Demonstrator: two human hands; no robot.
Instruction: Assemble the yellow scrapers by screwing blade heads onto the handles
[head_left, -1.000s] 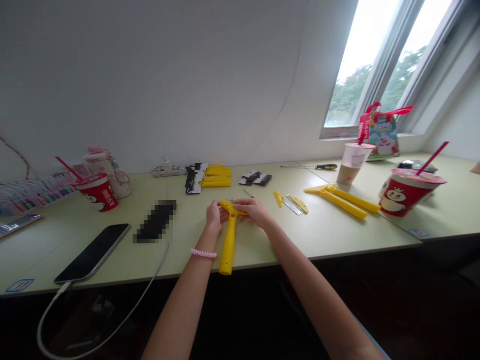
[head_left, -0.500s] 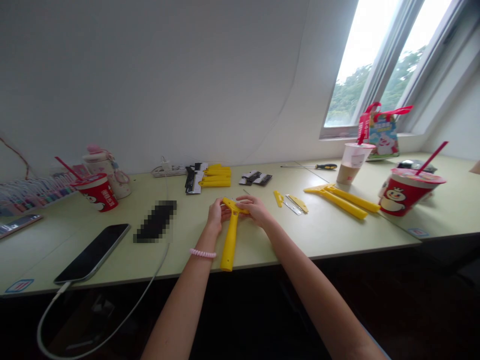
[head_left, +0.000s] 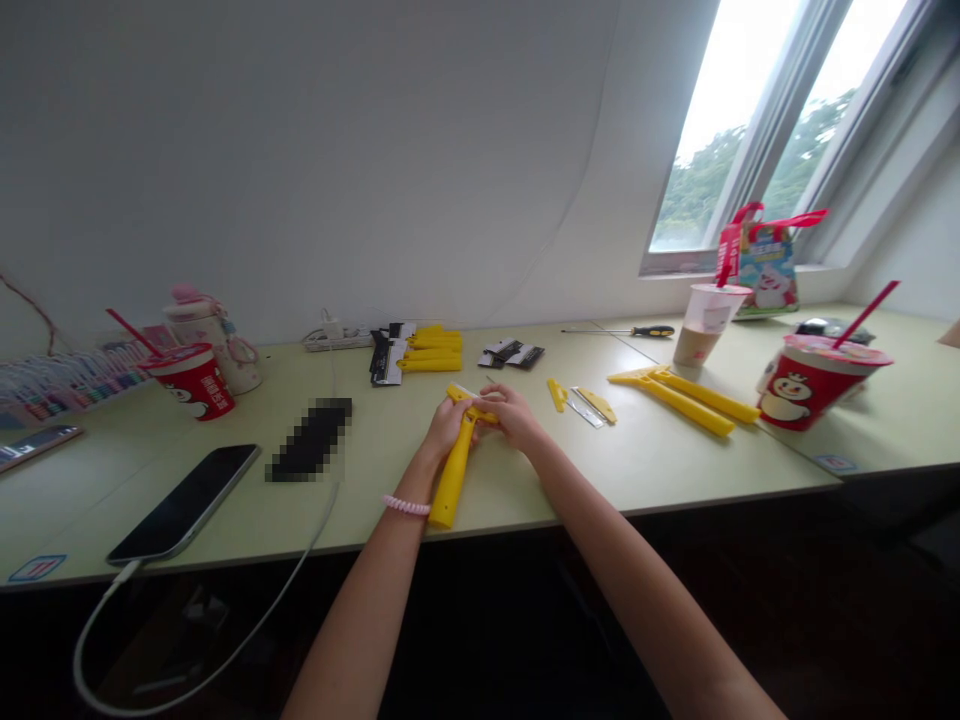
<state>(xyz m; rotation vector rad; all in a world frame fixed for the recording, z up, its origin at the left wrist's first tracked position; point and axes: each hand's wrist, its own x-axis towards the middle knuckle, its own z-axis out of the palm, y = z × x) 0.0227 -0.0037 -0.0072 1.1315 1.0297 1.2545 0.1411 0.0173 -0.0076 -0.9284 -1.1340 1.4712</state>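
Note:
A yellow scraper (head_left: 453, 482) is held in both hands over the table's front part, its handle pointing toward me and slightly left. My left hand (head_left: 444, 425) is closed round the left side of its T-shaped head. With bent fingers, my right hand (head_left: 513, 412) grips the head's right end. A thin pale strip shows along the head's far edge, partly covered by fingers. Just beyond the right fingers a small thin metal tip pokes out; whether it is held cannot be made out. To the right lie a yellow blade cover (head_left: 556, 395) and a blade piece (head_left: 586, 410).
Two yellow scrapers (head_left: 682, 402) lie at right, near a red cup (head_left: 814, 390) and a clear cup (head_left: 697, 335). Farther back are a screwdriver (head_left: 651, 331), black packets (head_left: 511, 354) and packaged yellow handles (head_left: 431, 355). A phone (head_left: 184, 505) with a cable is at left.
The scraper has turned, its handle end swinging left toward my left wrist. My left hand has shifted over the head, and my right fingers have moved slightly along it.

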